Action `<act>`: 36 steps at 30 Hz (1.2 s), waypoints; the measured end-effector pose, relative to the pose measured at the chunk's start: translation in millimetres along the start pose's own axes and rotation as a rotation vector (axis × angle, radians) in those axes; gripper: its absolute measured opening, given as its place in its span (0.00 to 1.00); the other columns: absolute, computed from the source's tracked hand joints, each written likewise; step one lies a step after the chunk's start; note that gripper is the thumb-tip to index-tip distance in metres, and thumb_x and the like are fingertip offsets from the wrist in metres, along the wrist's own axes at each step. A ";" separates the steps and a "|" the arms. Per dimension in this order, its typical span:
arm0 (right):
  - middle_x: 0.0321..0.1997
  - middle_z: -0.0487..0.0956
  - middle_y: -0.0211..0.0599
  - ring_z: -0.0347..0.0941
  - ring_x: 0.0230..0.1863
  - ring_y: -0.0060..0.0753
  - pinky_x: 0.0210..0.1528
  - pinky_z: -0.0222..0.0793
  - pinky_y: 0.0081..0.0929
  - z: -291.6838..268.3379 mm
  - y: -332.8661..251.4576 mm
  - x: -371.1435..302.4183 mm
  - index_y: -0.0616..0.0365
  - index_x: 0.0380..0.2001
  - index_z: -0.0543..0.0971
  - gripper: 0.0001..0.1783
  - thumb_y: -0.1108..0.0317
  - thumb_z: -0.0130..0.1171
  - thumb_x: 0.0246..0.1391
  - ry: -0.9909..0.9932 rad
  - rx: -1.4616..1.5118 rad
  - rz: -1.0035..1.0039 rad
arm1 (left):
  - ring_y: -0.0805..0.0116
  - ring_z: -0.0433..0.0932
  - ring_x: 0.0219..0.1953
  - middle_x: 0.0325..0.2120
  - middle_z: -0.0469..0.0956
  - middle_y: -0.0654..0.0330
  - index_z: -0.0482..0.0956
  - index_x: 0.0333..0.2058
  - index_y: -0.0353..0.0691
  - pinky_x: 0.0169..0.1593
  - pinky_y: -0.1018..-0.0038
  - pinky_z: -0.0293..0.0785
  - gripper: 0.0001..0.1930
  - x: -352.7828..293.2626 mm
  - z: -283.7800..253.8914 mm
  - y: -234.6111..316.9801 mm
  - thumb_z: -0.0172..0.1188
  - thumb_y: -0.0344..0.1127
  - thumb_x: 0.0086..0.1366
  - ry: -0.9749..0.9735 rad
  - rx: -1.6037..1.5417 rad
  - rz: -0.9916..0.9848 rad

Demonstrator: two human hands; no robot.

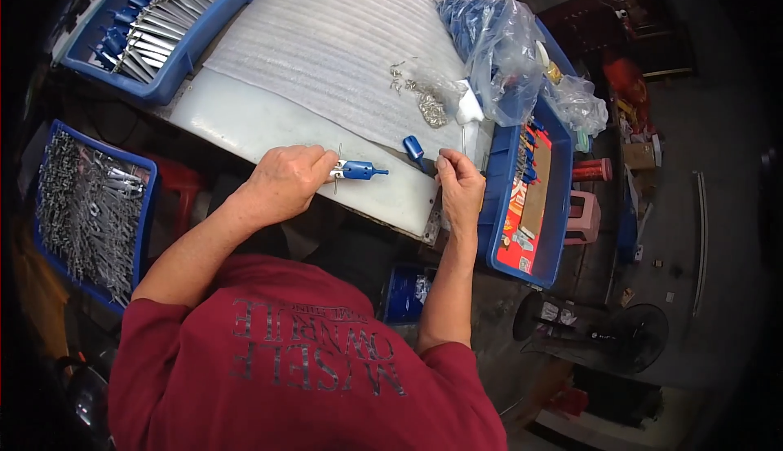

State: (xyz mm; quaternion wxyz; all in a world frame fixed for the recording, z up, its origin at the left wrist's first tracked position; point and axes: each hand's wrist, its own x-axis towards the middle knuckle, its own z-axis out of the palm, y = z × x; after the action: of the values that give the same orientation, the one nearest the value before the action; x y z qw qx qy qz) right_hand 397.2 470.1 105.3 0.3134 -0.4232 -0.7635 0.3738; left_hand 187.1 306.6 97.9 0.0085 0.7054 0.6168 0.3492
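Note:
My left hand (287, 180) is closed on the metal end of a blue cylindrical fitting (357, 170), which points right with its narrow tip. A thin metal pin (338, 182) crosses the fitting beside my fingers. To the right, my right hand (460, 183) has thumb and forefinger pinched together; anything between them is too small to make out. A thin rod (464, 137) stands out just above that hand, below a white piece (469, 105); whether I hold it is unclear. Between my hands, another blue fitting (413, 149) lies on the pale work surface (236, 117). A pile of small metal screws (431, 109) is farther back.
Grey foam sheeting (326, 39) covers much of the table. A blue bin (163, 76) of blue-ended metal parts stands far left, with a bin of metal pieces (90, 206) lower left. A blue crate (530, 267) and plastic bags (502, 68) are right; a fan (603, 333) stands lower right.

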 end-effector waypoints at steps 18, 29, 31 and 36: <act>0.23 0.75 0.47 0.72 0.25 0.42 0.29 0.65 0.30 58.0 -4.6 96.4 0.61 0.26 0.76 0.09 0.68 0.51 0.43 -0.141 -0.459 -0.281 | 0.59 0.68 0.21 0.17 0.64 0.57 0.66 0.27 0.38 0.21 0.67 0.64 0.07 0.1 6.6 -6.8 0.54 0.28 0.47 -0.012 0.009 -0.053; 0.22 0.73 0.53 0.72 0.26 0.48 0.31 0.66 0.33 71.3 -8.3 128.4 0.64 0.20 0.76 0.09 0.69 0.52 0.36 -0.286 -0.662 -0.192 | 0.60 0.68 0.20 0.17 0.64 0.57 0.67 0.28 0.37 0.22 0.68 0.64 0.07 0.1 7.9 -8.5 0.53 0.29 0.48 -0.004 -0.012 -0.060; 0.22 0.73 0.53 0.72 0.26 0.48 0.31 0.66 0.34 71.9 -9.6 133.1 0.64 0.19 0.76 0.09 0.69 0.52 0.35 -0.317 -0.683 -0.192 | 0.60 0.68 0.20 0.17 0.63 0.58 0.67 0.28 0.37 0.22 0.68 0.64 0.07 0.2 8.6 -9.1 0.54 0.29 0.48 0.011 -0.018 -0.051; 0.22 0.73 0.54 0.72 0.28 0.50 0.33 0.67 0.34 73.9 -14.0 136.0 0.64 0.19 0.76 0.09 0.70 0.51 0.34 -0.358 -0.735 -0.160 | 0.60 0.68 0.20 0.17 0.64 0.58 0.67 0.28 0.37 0.22 0.68 0.64 0.08 0.2 7.5 -7.9 0.54 0.30 0.48 0.002 -0.012 -0.063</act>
State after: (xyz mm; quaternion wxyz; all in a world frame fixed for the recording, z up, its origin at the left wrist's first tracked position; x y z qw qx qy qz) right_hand 272.1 562.3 100.3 0.0319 -0.3745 -0.9191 0.1183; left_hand 184.0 311.8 88.9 0.0230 0.6851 0.6368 0.3529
